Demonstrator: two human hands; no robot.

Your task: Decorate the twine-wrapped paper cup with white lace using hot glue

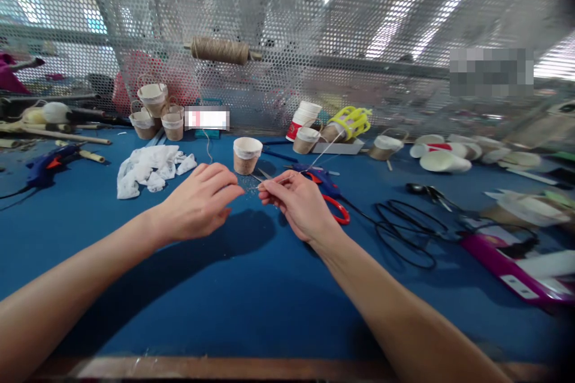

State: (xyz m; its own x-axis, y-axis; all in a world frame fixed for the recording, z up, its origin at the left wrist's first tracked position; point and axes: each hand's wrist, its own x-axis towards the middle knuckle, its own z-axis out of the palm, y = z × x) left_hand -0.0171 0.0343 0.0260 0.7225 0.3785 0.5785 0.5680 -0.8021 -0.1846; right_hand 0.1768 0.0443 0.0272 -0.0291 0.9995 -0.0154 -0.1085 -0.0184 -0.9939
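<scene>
My right hand (pixel 299 200) pinches a thin strand of twine (pixel 324 152) between thumb and fingertips, and the strand slants up to the right behind it. My left hand (pixel 200 200) hovers just left of it, palm down, with loosely bent fingers apart and nothing visible in them. Past the fingertips stands a small brown cup with a white rim (pixel 247 157), upright. Scissors with red handles (pixel 338 209) lie partly hidden behind my right hand. Another twine strand (pixel 208 143) hangs down behind my left hand.
A twine spool (pixel 220 50) hangs on the perforated metal screen. Crumpled white cloth (pixel 150 169) lies left, near a blue glue gun (pixel 51 164). Several small cups stand along the back. A black cable (pixel 404 233) coils at right beside a purple object (pixel 498 266).
</scene>
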